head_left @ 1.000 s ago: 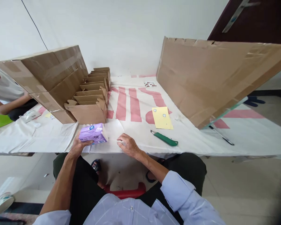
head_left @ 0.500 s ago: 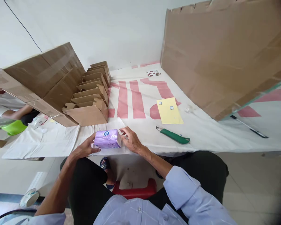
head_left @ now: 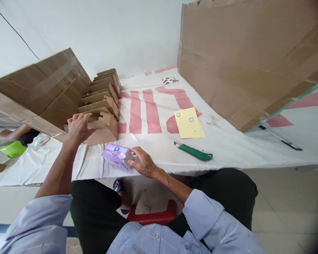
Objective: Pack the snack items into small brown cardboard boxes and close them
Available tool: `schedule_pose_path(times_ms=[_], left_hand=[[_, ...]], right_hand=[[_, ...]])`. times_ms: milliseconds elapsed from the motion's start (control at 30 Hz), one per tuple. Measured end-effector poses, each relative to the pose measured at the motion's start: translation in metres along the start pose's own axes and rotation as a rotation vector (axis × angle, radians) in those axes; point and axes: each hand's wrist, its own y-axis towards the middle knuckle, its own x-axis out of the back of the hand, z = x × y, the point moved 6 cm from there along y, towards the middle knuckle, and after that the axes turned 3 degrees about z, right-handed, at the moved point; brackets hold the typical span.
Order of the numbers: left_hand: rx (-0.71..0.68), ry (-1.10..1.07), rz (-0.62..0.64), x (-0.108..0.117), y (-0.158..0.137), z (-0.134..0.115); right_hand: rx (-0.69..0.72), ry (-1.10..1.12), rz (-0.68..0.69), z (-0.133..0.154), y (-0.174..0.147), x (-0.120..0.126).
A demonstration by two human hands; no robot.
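A purple pack of tissues [head_left: 115,154] lies on the cloth-covered table near its front edge, turned at a slant. At its white right end is my right hand [head_left: 145,163], fingers and thumb apart, touching or nearly touching that end. My left hand [head_left: 78,129] is at the nearest small cardboard box [head_left: 103,132] of a row on the left. Its fingers bend over the top edge, and the thumb lies against the front side. Part of that box is hidden behind the hand.
Behind the row of boxes stands a large cardboard panel [head_left: 53,88]; a bigger one [head_left: 243,63] rises at right. A green utility knife [head_left: 194,152] with its blade showing, a yellow sheet [head_left: 190,123] and a black-ended stick [head_left: 281,137] lie on the table. A person's arm [head_left: 12,134] shows at far left.
My left hand has left the tissue pack and moved up and left to the nearest box. The pack has turned, its right end now nearer me. My right hand stays beside it.
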Motion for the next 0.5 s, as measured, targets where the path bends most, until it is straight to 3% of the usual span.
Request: schedule_pose_path(times_ms=[133,333,500], left_hand=[[-0.084,-0.124,0.086,-0.009,-0.003,0.010],[-0.152,-0.528,-0.087,0.013,-0.036,0.017],[-0.169,-0.587,-0.043,0.017,-0.039,-0.015]], right_hand=[[0.025,-0.009,-0.024,0.001,0.000,0.008],[0.048,-0.022,-0.058,0.004,-0.001,0.024],[0.003,-0.044,-0.119,0.007,0.022,0.037]])
